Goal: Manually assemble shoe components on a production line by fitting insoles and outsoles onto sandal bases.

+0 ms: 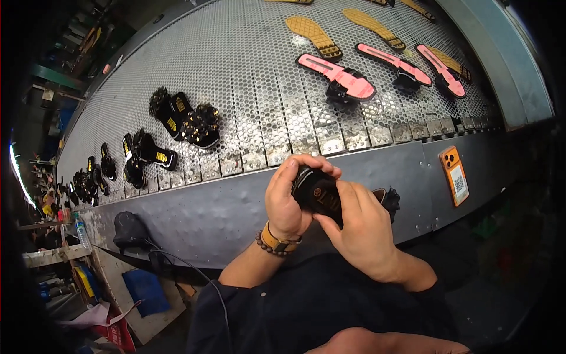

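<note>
A wide grey perforated metal conveyor belt (247, 71) curves across the upper half of the view, edged by a smooth grey metal side panel (236, 206) that runs just in front of the person. On the belt's right part lie three pink sandal soles with black straps (339, 76), and beyond them several tan ribbed insoles (312, 34). Toward the belt's middle left sits a pair of black slide sandals with studded straps and yellow marks (188, 118), with more black sandals (141, 154) trailing off to the far left edge. An orange phone-shaped card with a printed square code (454, 175) is stuck to the side panel at the right. A black pouch with a cable (131, 230) hangs on the panel at lower left.

Both hands meet in front of the panel, around a black sandal with a yellow mark (321, 197), held above the person's lap. The left hand (289, 200), wearing a tan watch band and bead bracelet, wraps its fingers over the sandal's top and side. The right hand (362, 227) cups it from the right, thumb pressed to its face, fingers closed on it.
</note>
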`<state>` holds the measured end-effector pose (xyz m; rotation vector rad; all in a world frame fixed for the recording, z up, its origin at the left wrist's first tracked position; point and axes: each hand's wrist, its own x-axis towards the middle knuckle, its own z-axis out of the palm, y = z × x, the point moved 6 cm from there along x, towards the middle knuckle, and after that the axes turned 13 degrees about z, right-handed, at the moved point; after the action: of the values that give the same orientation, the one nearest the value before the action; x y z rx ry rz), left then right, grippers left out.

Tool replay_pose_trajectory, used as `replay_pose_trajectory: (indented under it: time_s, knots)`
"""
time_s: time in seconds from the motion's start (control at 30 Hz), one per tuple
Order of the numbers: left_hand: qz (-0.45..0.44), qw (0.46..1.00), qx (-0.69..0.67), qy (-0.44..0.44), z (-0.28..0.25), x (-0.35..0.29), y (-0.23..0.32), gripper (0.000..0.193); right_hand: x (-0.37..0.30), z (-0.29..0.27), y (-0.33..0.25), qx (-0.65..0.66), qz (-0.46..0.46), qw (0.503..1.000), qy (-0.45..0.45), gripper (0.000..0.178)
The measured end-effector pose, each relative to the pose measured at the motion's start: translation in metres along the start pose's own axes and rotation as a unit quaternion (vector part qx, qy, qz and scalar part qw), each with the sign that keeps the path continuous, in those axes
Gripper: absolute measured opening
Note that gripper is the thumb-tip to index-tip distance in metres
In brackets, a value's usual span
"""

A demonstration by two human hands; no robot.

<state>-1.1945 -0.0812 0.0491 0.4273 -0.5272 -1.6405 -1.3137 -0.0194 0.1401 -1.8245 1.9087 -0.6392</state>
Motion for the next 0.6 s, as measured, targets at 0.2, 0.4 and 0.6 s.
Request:
replay_pose_trajectory:
  time_s: [0.2, 0.4, 0.6]
  knots:
    - [0.046, 0.993, 0.046, -0.100, 0.017, 0.001, 0.005, 0.058, 0.001, 0.001, 0.010, 0.026, -0.004, 0.999, 0.020, 0.066]
    - [0.082, 0.962, 0.240, -0.103, 0.033, -0.011, 0.005, 0.058, -0.004, 0.006, 0.022, 0.034, -0.025, 0.997, 0.063, 0.067]
    - [0.081, 0.966, 0.204, -0.134, 0.030, -0.003, 0.013, 0.047, 0.003, -0.013, 0.021, 0.012, -0.059, 0.997, 0.049, 0.061]
